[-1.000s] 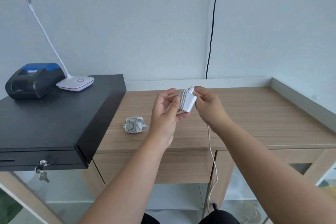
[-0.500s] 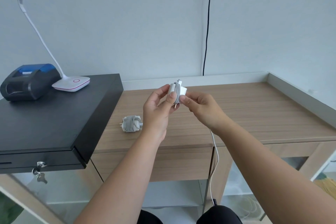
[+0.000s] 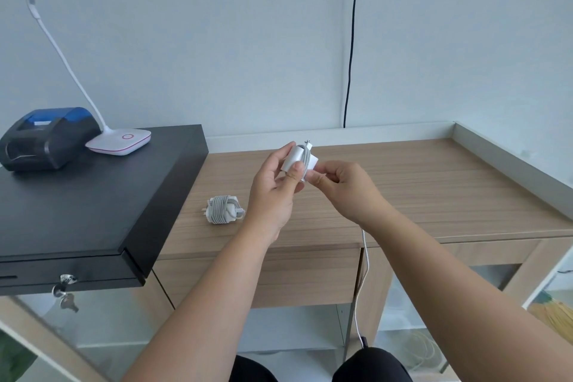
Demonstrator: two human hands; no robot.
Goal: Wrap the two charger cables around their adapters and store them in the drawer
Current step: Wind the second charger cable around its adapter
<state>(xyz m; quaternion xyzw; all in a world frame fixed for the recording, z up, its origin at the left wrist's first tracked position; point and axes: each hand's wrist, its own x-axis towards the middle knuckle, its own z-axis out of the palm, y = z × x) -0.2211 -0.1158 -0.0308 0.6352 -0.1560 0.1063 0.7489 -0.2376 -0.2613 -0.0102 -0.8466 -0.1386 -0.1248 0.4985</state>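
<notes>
One adapter (image 3: 224, 209) already lies wrapped on the surface (image 3: 403, 192), while the second adapter (image 3: 298, 158), turned over since a second ago, sits gripped in the left hand (image 3: 274, 186) as the right hand (image 3: 344, 189) pinches its cable (image 3: 366, 260), much of it dangling unwound.

white adapter (image 3: 294, 159), grey-white wrapped charger (image 3: 224, 209), black cash drawer (image 3: 93, 195).
</notes>
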